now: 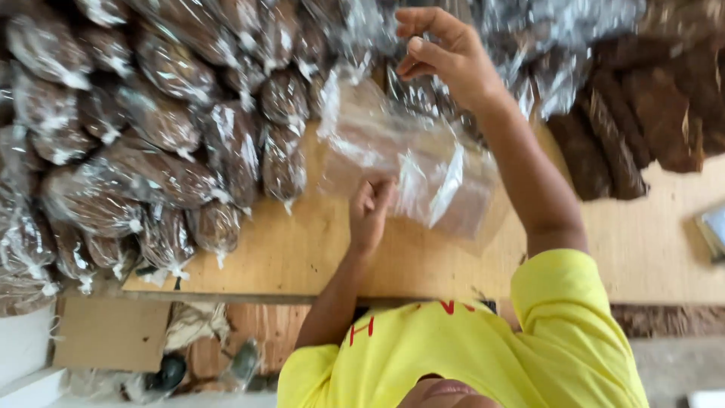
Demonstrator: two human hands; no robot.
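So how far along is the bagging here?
Done: many tied bags of brown material are piled at the left. In hand: the left hand grips an empty clear bag, right hand at its far edge. Left: unbagged brown slabs at the right.

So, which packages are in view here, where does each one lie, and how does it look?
Crumpled clear plastic bag: middle of the wooden table, between left hand and right hand; see-through, shiny.
Tied clear bags of brown filling: heaped at left and top; rounded, glossy.
Flat brown cardboard piece: below the table edge, lower left.
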